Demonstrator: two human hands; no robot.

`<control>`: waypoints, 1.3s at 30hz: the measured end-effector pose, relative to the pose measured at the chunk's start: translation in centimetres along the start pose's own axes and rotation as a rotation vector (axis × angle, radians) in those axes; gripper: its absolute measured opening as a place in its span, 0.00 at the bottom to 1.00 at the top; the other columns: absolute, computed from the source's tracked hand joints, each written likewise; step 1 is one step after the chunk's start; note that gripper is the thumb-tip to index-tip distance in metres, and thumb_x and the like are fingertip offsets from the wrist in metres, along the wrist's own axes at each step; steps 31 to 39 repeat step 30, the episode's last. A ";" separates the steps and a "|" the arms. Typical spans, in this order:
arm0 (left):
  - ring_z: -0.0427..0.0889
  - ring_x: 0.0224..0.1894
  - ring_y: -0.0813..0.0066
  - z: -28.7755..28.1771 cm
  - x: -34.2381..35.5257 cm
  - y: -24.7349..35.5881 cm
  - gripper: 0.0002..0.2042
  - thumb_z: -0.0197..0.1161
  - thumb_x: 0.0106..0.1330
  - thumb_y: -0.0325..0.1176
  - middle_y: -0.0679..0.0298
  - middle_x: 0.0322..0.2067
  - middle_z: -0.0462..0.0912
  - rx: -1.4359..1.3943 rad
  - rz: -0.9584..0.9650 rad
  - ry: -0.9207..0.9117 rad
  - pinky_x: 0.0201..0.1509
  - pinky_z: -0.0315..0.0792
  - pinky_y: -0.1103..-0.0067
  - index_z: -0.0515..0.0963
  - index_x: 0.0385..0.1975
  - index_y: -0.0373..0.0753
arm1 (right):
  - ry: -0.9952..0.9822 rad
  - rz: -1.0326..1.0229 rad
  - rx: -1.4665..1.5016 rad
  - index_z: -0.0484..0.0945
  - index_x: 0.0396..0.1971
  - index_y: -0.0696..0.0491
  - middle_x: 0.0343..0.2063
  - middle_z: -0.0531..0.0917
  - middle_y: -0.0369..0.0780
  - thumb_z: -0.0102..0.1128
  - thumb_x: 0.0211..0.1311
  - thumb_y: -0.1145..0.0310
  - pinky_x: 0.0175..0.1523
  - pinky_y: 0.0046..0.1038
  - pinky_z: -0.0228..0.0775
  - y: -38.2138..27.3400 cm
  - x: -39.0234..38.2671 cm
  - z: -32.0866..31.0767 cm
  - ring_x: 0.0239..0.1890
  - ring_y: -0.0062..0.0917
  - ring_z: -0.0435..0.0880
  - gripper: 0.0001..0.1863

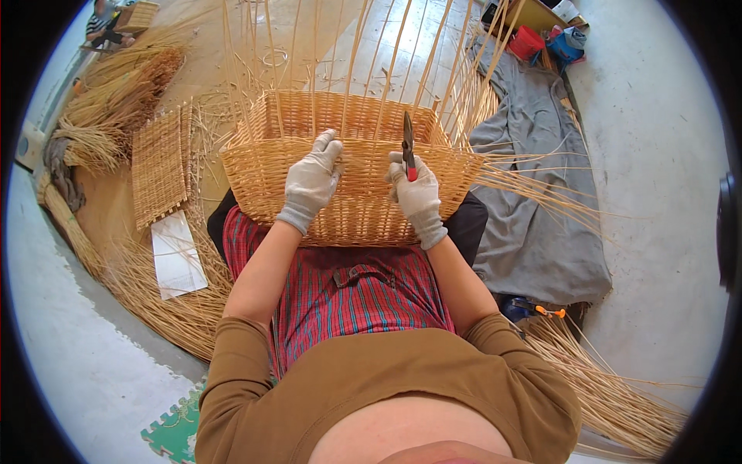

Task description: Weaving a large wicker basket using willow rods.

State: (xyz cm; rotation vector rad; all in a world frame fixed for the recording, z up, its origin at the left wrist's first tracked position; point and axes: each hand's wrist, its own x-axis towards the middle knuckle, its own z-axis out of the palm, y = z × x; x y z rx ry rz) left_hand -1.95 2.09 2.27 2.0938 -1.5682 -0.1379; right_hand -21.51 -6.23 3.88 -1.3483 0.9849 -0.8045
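With my left hand (311, 179) flat on the basket (348, 166) rim, my right hand (417, 195) clutched shears (407, 145) whose point I feared might nick a stake.

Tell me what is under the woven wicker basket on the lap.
The rectangular woven wicker basket rests on a red striped apron over dark trousers. The lap directly beneath is hidden.

pale rectangular woven wicker basket (348, 166), rough and matt; white knitted cloth gloves; dark metal red-handled cutter (408, 147); grey matt cloth sheet (533, 209).
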 end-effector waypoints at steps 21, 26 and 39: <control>0.87 0.37 0.54 0.7 1.2 6.8 0.25 0.61 0.68 0.38 0.48 0.66 0.66 0.189 0.052 0.050 0.39 0.80 0.64 0.69 0.66 0.61 | 0.196 -0.118 0.142 0.72 0.59 0.47 0.29 0.79 0.32 0.62 0.68 0.75 0.30 0.22 0.72 4.0 -0.6 -9.9 0.25 0.14 0.76 0.21; 0.85 0.34 0.57 2.2 4.4 10.1 0.10 0.62 0.69 0.44 0.57 0.40 0.85 0.062 0.213 0.149 0.33 0.77 0.62 0.78 0.43 0.47 | -0.107 0.365 0.085 0.72 0.50 0.52 0.24 0.77 0.33 0.61 0.71 0.55 0.27 0.23 0.69 4.7 -2.7 -9.8 0.23 0.18 0.77 0.19; 0.86 0.34 0.55 2.0 5.5 11.8 0.14 0.56 0.72 0.48 0.56 0.33 0.86 0.223 0.051 -0.145 0.35 0.76 0.58 0.73 0.42 0.44 | -0.162 0.279 -0.194 0.70 0.63 0.47 0.33 0.84 0.36 0.64 0.63 0.41 0.42 0.29 0.76 7.5 -0.5 -10.6 0.33 0.24 0.82 0.35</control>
